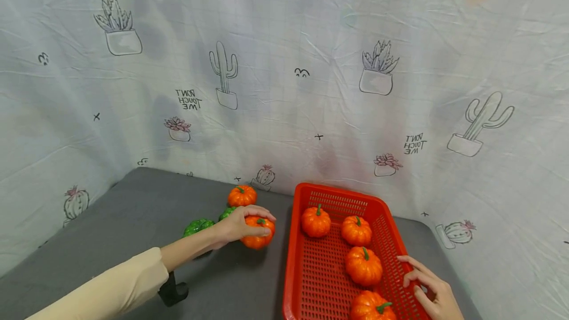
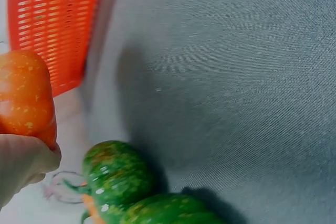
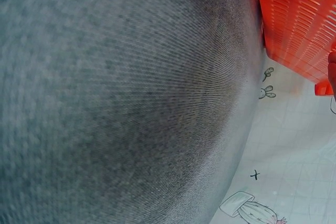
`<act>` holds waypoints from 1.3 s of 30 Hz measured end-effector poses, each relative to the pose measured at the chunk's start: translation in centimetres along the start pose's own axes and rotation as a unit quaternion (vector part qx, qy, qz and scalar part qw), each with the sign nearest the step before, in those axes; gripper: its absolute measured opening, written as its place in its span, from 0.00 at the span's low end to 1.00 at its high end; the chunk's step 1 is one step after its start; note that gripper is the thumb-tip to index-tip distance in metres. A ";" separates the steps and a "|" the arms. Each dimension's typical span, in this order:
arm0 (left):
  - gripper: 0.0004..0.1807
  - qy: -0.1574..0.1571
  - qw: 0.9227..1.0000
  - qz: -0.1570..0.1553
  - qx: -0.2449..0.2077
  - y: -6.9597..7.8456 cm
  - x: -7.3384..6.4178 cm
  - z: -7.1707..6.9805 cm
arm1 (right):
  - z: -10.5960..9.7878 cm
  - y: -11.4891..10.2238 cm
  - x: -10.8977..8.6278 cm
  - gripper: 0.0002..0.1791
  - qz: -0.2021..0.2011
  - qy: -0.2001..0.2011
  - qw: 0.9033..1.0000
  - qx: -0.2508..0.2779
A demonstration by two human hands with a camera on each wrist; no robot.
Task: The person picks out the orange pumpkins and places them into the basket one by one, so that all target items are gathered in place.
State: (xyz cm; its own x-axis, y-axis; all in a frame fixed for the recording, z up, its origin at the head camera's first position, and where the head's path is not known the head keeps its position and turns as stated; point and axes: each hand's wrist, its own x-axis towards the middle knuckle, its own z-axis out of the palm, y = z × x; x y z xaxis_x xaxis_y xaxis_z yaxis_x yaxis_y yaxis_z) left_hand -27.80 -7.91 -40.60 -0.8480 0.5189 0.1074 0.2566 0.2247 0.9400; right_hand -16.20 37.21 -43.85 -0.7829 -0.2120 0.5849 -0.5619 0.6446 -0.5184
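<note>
My left hand (image 1: 237, 224) grips an orange toy pumpkin (image 1: 259, 241), thumb across its near side and fingers over its top. In the left wrist view the same pumpkin (image 2: 25, 95) is at the left edge, above the grey table. Green pumpkins (image 1: 197, 226) lie behind and beside the left wrist, partly hidden by it. Another orange pumpkin sits farther back (image 1: 242, 196). My right hand (image 1: 433, 288) holds the right rim of a red plastic basket (image 1: 290, 270), fingertips over the edge. Several orange pumpkins, such as one in the middle (image 1: 363, 266), are inside the basket.
The grey table (image 1: 146, 211) runs back to a pale curtain (image 1: 284, 88) printed with potted cacti. A black object (image 1: 172, 291) stands under the left forearm. The basket's perforated side wall (image 3: 302, 19) shows in the right wrist view.
</note>
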 end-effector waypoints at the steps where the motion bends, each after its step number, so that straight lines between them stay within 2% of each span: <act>1: 0.17 0.004 1.000 0.000 -0.005 0.3 -0.2 -0.2 | 0.0 0.0 0.0 0.22 -0.001 0.000 1.000 0.001; 6: 0.19 0.001 0.999 0.008 -0.041 1.6 -0.8 -0.9 | 0.0 0.0 -0.1 0.22 -0.006 0.001 1.000 0.003; 10: 0.19 -0.012 0.998 0.012 -0.055 2.5 -1.0 -0.8 | 0.0 0.1 -0.1 0.23 -0.012 0.002 1.000 0.005; 20: 0.19 -0.038 0.995 0.026 -0.084 4.7 -0.9 1.3 | 0.0 0.4 -0.1 0.23 -0.037 0.003 0.999 0.020; 27: 0.17 -0.037 0.996 0.044 -0.068 5.1 0.1 3.0 | 0.0 0.5 0.0 0.23 -0.046 -0.002 0.999 0.012; 32: 0.17 -0.036 0.996 0.060 -0.059 5.2 1.0 4.1 | 0.0 0.5 -0.1 0.22 -0.036 -0.004 0.999 0.017; 39: 0.18 -0.040 0.995 0.082 -0.030 5.4 2.2 5.4 | 0.1 0.4 -0.2 0.22 -0.041 -0.001 0.999 0.025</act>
State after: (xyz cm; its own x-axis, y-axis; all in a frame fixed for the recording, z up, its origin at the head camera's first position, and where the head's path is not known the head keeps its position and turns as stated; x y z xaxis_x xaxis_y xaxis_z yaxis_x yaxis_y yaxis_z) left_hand -25.77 -1.13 -36.98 -0.7572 0.6084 0.2378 0.3582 0.0822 0.9300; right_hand -16.29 37.46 -44.23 -0.7348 -0.2638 0.6249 -0.6360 0.5884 -0.4993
